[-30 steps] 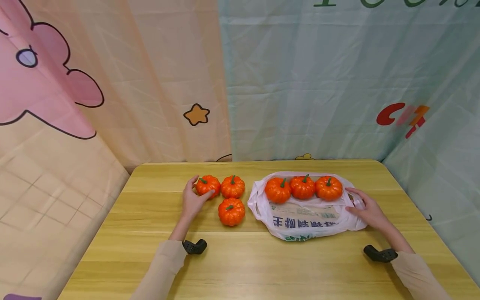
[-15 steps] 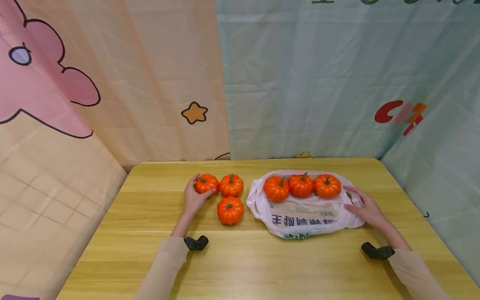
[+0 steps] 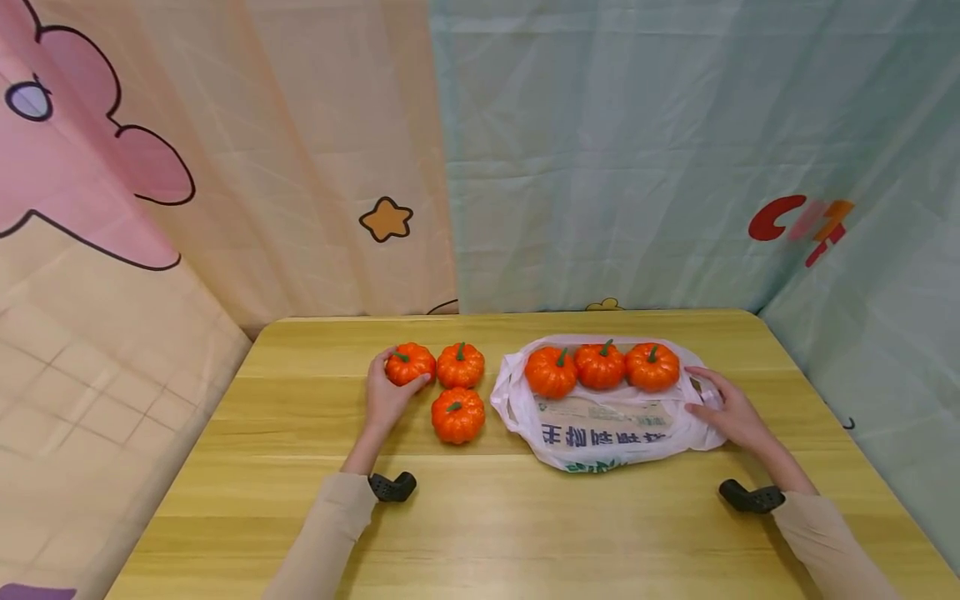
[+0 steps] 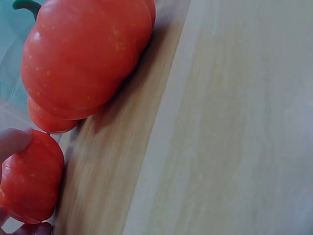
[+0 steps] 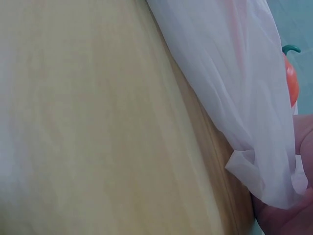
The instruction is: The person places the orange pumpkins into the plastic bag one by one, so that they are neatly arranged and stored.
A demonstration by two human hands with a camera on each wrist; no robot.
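Head view, held pumpkin (image 3: 412, 367), stem (image 3: 402, 357) pointing left, bag (image 3: 603, 421) stretched left-to-right.

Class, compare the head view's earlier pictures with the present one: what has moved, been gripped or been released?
Nothing visibly changed among hands and objects; only the head view's framing shifts slightly. The left hand still holds the leftmost pumpkin, the right hand still grips the right end of the white bag, and the two other loose pumpkins and three bagged pumpkins keep their places.
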